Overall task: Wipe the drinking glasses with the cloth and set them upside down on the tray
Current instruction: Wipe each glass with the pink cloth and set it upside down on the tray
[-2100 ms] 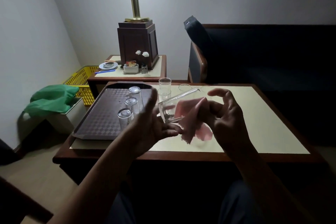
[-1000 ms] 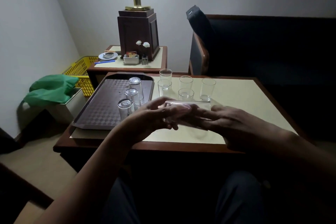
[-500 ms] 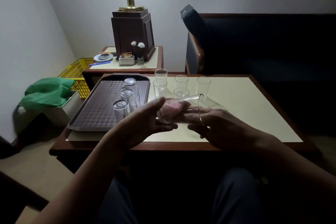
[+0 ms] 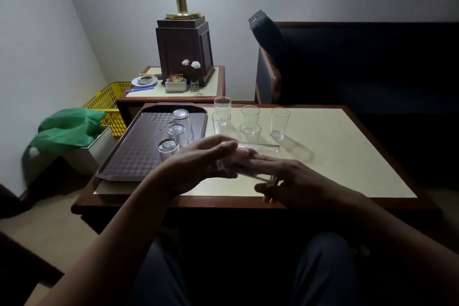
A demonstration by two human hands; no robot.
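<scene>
My left hand (image 4: pixel 198 166) grips a clear drinking glass (image 4: pixel 263 151) that lies sideways over the table, mouth to the right. A pink cloth (image 4: pixel 242 151) is stuffed inside it. The fingers of my right hand (image 4: pixel 285 179) reach into the glass mouth and press on the cloth. Three wiped glasses (image 4: pixel 176 131) stand upside down in a row on the brown tray (image 4: pixel 139 154) at the left. Several upright glasses (image 4: pixel 249 117) stand on the table behind my hands.
The cream-topped low table (image 4: pixel 335 156) has a wooden rim. A side table (image 4: pixel 213 82) with a lamp base, dish and small flowers stands behind. A yellow basket (image 4: pixel 109 104) and green bag (image 4: pixel 67 129) sit at the left, a dark sofa (image 4: pixel 360 64) at the right.
The cloth went from hanging outside the glass to being pushed inside it. The glass was turned level, and my right fingers moved into its mouth.
</scene>
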